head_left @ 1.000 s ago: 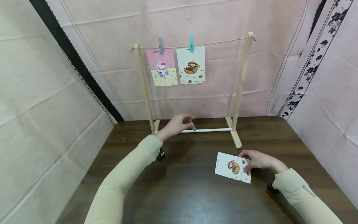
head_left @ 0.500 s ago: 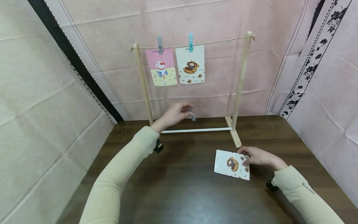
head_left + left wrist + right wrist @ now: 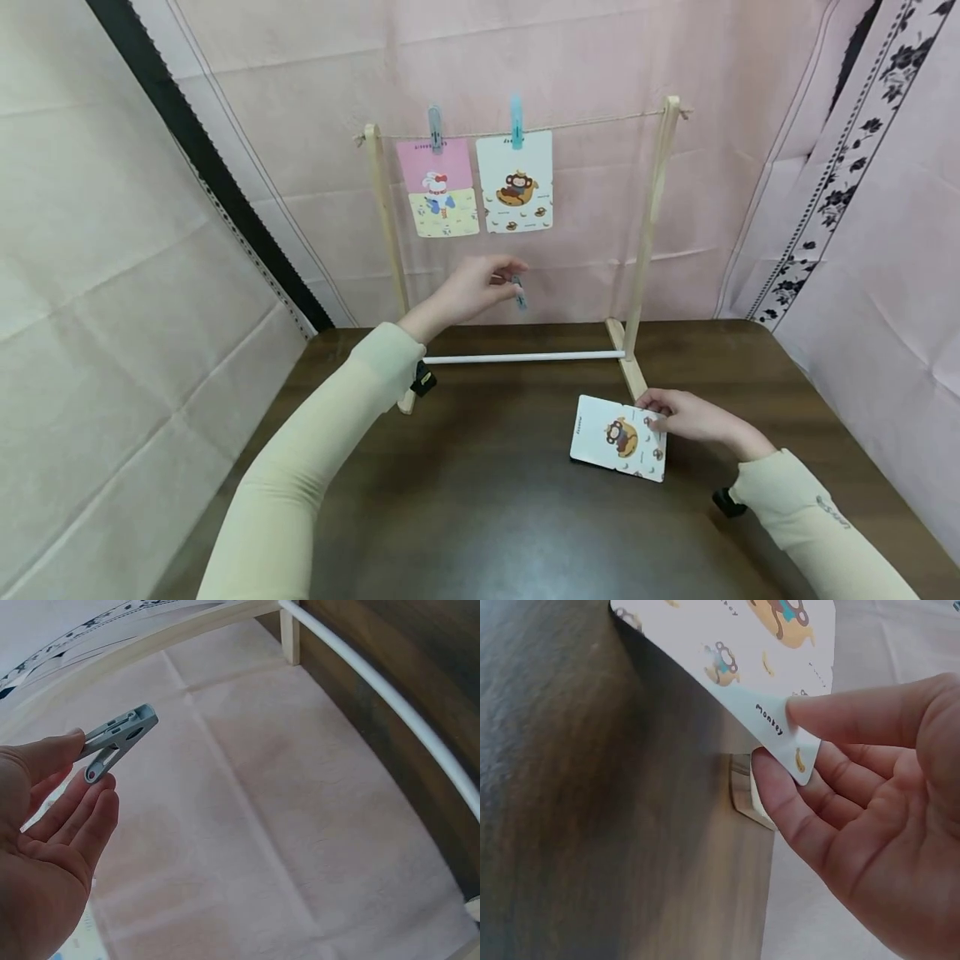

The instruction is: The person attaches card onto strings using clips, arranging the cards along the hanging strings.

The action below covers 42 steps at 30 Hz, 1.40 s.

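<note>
My left hand [image 3: 474, 288] pinches a grey-blue clothespin [image 3: 120, 742] between thumb and fingers, in front of the rack and below the hanging cards. The clothespin's handle ends are in the grip and its nose points away. Low over the table at the right, my right hand [image 3: 693, 418] holds a white monkey card [image 3: 618, 439] by its edge, thumb on the printed face and fingers behind. On the rope [image 3: 600, 122] hang a pink-and-yellow card [image 3: 442, 212] under a grey clothespin [image 3: 435, 129] and another white monkey card [image 3: 517, 208] under a blue clothespin [image 3: 517, 123].
A wooden rack with a right post [image 3: 651, 225], left post [image 3: 386, 217] and white lower bar [image 3: 525, 357] stands at the back of the brown table [image 3: 480, 517]. The rope's right stretch carries no card. Pale cloth walls [image 3: 570, 275] enclose the back and sides.
My left hand has risen from near the lower bar toward the hanging cards, carrying the clothespin. The right hand and its card have lifted slightly.
</note>
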Tool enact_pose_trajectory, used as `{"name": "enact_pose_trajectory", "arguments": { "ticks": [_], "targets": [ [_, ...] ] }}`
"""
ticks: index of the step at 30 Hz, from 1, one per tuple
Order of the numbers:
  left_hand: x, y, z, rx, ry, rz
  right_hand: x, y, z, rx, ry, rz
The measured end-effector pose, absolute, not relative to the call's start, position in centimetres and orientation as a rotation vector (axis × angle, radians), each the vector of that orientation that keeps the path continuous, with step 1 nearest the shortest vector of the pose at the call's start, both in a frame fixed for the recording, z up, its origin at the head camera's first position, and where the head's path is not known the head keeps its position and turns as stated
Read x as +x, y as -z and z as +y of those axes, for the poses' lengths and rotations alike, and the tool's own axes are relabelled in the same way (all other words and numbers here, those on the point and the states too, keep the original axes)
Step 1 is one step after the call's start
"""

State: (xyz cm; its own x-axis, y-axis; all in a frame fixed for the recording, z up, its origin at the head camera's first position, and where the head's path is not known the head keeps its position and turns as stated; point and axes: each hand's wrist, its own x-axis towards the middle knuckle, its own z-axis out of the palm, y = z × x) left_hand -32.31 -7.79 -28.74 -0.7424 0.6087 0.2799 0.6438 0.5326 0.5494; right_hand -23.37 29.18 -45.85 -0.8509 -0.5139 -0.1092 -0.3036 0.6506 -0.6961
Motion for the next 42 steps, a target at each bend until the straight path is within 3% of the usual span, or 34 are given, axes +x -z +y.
{"name": "enact_pose_trajectory", "arguments": {
  "ticks": [16,27,36,42],
  "targets": [
    [-32.0,24.6,-7.6,-1.118,0.971,-2.635,-24.1,42.3,29.4,-0.663,1.130,2.756],
    [-32.1,20.1,-7.2,-1.129,1.018,-2.526,-25.8,37.6,28.7,-0.577,1.304,2.905],
    [-31.8,16.9,-6.7,-1.088,1.036,-2.482,-26.6,34.8,27.8,-0.378,1.603,2.930],
    [-31.0,15.0,-6.5,-1.059,0.999,-2.457,-27.4,33.4,26.8,-0.344,2.125,2.634]
  ]
}}
